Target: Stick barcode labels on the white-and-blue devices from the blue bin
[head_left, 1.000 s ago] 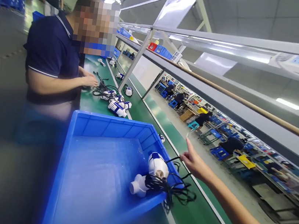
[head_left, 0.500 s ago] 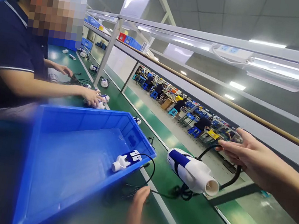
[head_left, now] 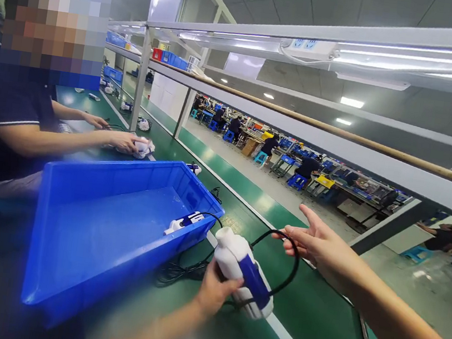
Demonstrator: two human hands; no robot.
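Note:
A white plastic appliance body with a blue panel (head_left: 251, 274) is tilted over the bench, its open round neck at the upper left. My left hand (head_left: 213, 285) is closed around its lower left side. From the body a black cord (head_left: 296, 263) bends up in a loop. Several fingers of my right hand (head_left: 312, 240) curl at the top of this loop, while the index finger points out. Another white and blue body (head_left: 185, 221) lies at the right side of the blue bin (head_left: 133, 170), its cord hanging over the rim.
To the left a co-worker (head_left: 12, 100) sits at the green bench (head_left: 241, 205), both hands on similar white parts and cords. More bodies and coiled cords (head_left: 182, 273) lie along the bench. A metal frame rail (head_left: 301, 110) crosses behind it; other workers sit far back.
The appliance body, which hung from its cord under my right hand, has moved left and turned its neck up-left. My left hand has come up and taken hold of it.

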